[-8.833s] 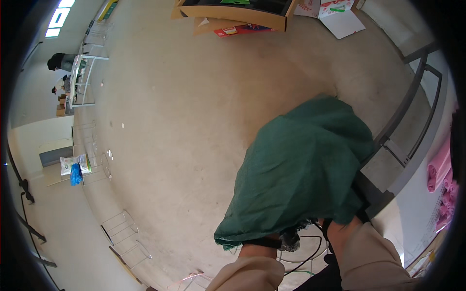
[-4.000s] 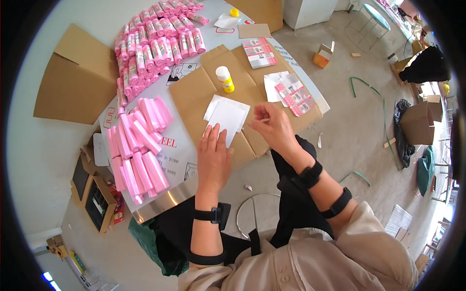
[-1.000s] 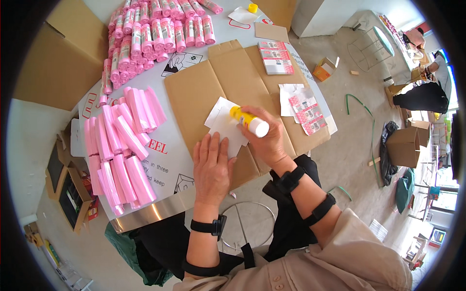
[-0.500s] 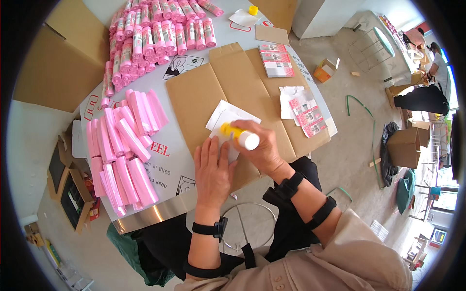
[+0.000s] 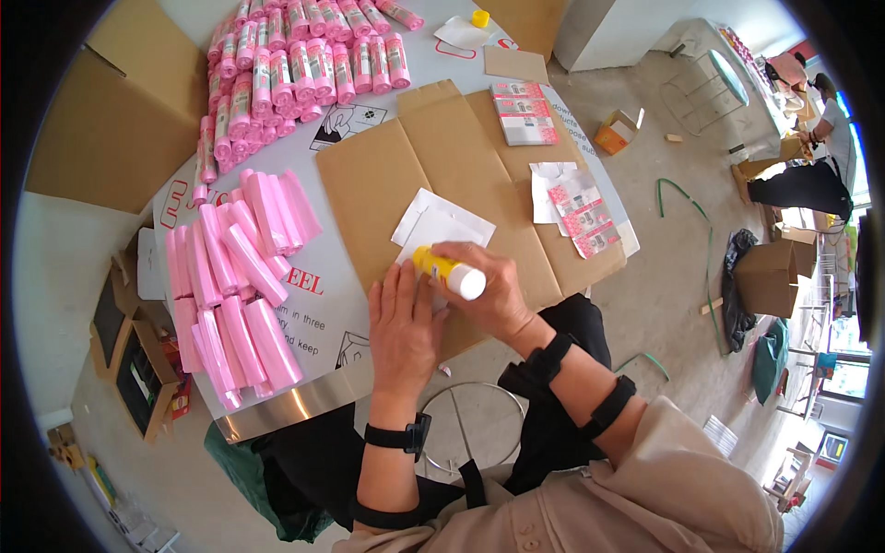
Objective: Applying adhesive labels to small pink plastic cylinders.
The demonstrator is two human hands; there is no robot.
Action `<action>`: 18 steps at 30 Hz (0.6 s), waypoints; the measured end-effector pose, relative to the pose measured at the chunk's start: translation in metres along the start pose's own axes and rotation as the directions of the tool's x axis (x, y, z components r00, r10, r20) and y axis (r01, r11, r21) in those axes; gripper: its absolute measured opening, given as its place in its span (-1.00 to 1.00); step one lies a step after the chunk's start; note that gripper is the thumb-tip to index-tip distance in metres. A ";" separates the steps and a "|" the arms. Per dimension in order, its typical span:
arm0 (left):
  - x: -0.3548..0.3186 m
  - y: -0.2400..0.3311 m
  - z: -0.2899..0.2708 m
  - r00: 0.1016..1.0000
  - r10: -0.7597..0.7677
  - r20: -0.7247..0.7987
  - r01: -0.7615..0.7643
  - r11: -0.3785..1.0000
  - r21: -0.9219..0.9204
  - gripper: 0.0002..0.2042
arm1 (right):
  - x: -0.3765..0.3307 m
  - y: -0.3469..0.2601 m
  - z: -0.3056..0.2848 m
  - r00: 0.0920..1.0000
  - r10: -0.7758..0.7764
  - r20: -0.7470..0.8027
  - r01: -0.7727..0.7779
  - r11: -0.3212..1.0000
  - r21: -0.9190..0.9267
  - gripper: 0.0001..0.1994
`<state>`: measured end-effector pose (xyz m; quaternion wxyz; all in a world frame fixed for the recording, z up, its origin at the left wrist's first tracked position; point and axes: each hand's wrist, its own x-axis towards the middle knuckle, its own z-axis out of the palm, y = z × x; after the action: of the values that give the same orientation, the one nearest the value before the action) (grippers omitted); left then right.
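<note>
In the head view, the right hand (image 5: 493,290) grips a glue stick (image 5: 449,272) against a white paper sheet (image 5: 438,223) on flattened cardboard (image 5: 415,175), left hand (image 5: 403,323) flat and open pinning it; gluing appears underway, with label stacks (image 5: 581,207) at right still unused.

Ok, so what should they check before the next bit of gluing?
1. Glue stick gripped in right hand: ok.
2. Yellow end pointing down at the white paper: ok.
3. Left hand pressing flat by the paper: ok.
4. Paper lying on the cardboard sheet, not bare table: ok.
5. Glue actually on the paper: cannot tell.
6. Pink label sheets within reach: ok.
</note>
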<state>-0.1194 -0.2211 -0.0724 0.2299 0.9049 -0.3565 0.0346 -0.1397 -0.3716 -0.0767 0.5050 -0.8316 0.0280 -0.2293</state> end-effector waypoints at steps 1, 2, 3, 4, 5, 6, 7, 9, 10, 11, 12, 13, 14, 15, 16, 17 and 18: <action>-0.002 -0.001 0.000 1.000 0.003 -0.001 -0.003 1.000 0.012 -0.52 | 0.001 -0.004 -0.002 1.000 -0.004 -0.028 0.004 1.000 -0.005 -0.67; -0.002 -0.002 0.000 1.000 0.006 -0.002 -0.006 1.000 0.024 -0.50 | 0.005 0.003 -0.003 1.000 -0.005 -0.026 0.005 1.000 -0.003 -0.67; -0.003 -0.002 0.000 1.000 0.006 0.002 -0.006 1.000 0.022 -0.50 | 0.013 0.010 -0.005 0.978 0.180 -0.102 -0.170 0.981 0.097 -0.66; -0.003 -0.001 -0.001 1.000 0.004 0.004 -0.005 1.000 0.021 -0.50 | 0.016 0.012 -0.007 0.918 0.364 -0.157 -0.330 0.921 0.208 -0.66; -0.003 -0.001 -0.001 1.000 0.003 0.007 -0.003 1.000 0.020 -0.50 | 0.012 0.010 -0.011 0.934 0.336 -0.124 -0.312 0.933 0.177 -0.65; -0.003 0.000 -0.001 1.000 0.005 0.007 -0.005 1.000 0.016 -0.50 | 0.010 0.007 -0.011 0.933 0.336 -0.126 -0.313 0.934 0.174 -0.65; -0.003 0.000 -0.002 1.000 0.007 0.015 -0.007 1.000 0.027 -0.51 | 0.005 0.002 -0.008 0.979 0.195 -0.057 -0.190 0.978 0.090 -0.66; -0.002 0.002 -0.003 1.000 0.005 0.022 -0.006 0.999 0.040 -0.53 | -0.002 -0.002 -0.007 0.998 0.061 -0.009 -0.061 0.998 0.024 -0.66; -0.002 0.002 -0.005 1.000 0.000 0.025 -0.001 0.999 0.038 -0.53 | 0.002 0.001 -0.010 0.998 0.061 -0.006 -0.061 0.998 0.026 -0.66; -0.002 0.003 -0.005 1.000 -0.006 0.028 0.005 0.999 0.036 -0.53 | 0.012 0.005 -0.016 0.982 0.175 -0.072 -0.172 0.984 0.041 -0.65; -0.002 0.003 -0.005 0.999 -0.004 0.032 0.003 0.999 0.033 -0.53 | 0.018 0.007 -0.019 0.947 0.290 -0.139 -0.284 0.957 0.059 -0.65; -0.001 0.003 -0.004 0.999 -0.005 0.036 0.004 1.000 0.030 -0.53 | 0.017 0.012 -0.018 0.949 0.297 -0.105 -0.289 0.953 0.091 -0.65; -0.002 0.003 -0.003 0.999 -0.006 0.039 0.004 1.000 0.027 -0.53 | 0.012 0.010 -0.017 0.948 0.301 -0.107 -0.292 0.952 0.088 -0.65; -0.002 0.002 -0.003 0.999 -0.008 0.039 0.007 1.000 0.028 -0.53 | 0.007 0.006 -0.013 0.983 0.179 -0.052 -0.177 0.984 0.032 -0.65; -0.004 0.000 -0.002 0.999 -0.013 0.044 0.012 0.999 0.034 -0.53 | 0.001 0.003 -0.010 0.998 0.056 0.009 -0.055 0.998 -0.017 -0.65; -0.005 -0.001 -0.003 0.999 -0.018 0.050 0.016 0.999 0.040 -0.53 | -0.002 -0.001 -0.009 1.000 0.028 0.014 -0.028 0.999 -0.031 -0.66; -0.005 -0.001 -0.003 0.998 -0.022 0.053 0.020 0.999 0.043 -0.53 | 0.000 0.001 -0.010 0.999 0.030 0.016 -0.030 0.999 -0.027 -0.66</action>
<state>-0.1225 -0.2159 -0.0710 0.2012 0.9139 -0.3521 0.0156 -0.1439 -0.3800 -0.0738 0.4976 -0.8396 0.0394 -0.2143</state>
